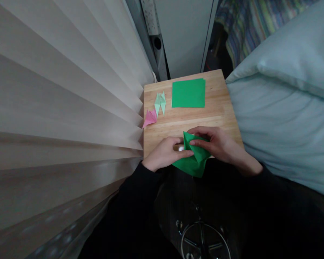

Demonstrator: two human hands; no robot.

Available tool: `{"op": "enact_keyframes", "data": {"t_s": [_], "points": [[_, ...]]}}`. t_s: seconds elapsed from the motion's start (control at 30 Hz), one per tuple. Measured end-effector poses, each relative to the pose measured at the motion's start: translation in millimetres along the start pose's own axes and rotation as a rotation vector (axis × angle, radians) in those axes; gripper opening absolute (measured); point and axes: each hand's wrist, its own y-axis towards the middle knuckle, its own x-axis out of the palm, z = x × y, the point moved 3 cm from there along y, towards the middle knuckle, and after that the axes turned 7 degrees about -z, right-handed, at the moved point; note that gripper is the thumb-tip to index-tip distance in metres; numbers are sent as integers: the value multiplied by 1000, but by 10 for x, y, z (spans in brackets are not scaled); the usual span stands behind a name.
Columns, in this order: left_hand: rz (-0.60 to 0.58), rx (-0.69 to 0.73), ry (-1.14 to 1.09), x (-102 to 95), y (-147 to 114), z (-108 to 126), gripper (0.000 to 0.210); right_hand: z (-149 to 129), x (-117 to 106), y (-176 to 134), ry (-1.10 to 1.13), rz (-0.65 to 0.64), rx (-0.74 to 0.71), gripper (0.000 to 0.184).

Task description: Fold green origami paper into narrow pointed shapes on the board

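Note:
A partly folded sheet of green origami paper (pixel 192 167) is between my two hands, over the near edge of the wooden table. My left hand (pixel 166 153) grips its left side, the thumb lying on the paper and the forefinger curled at the edge. On the other side my right hand (pixel 217 144) pinches the upper fold between thumb and fingers. One pointed corner stands up between the hands. The right fingertips are partly behind the paper.
A stack of green paper (pixel 188 93) lies at the back of the wooden table (pixel 218 111). Pale green folded paper (pixel 160 102) and a pink folded paper piece (pixel 150 117) sit at its left. A pleated curtain (pixel 97 90) borders the left, pale bedding (pixel 280 118) the right.

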Motion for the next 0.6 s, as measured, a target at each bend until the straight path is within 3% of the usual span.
{"op": "enact_keyframes", "data": {"t_s": [0.1,0.27,0.43,0.6], "points": [[-17,4,-113,35,4,-5,18,-21,25,1,10,-81,-14,21],[25,-48,-322,50,31,-110,18,12,-64,4,-101,3,46,24],[283,-84,-232,-68,45,-237,24,130,-183,-6,-193,11,135,20],[570,-85,-81,-164,29,-292,21,216,-273,-15,-275,142,189,24]]}}
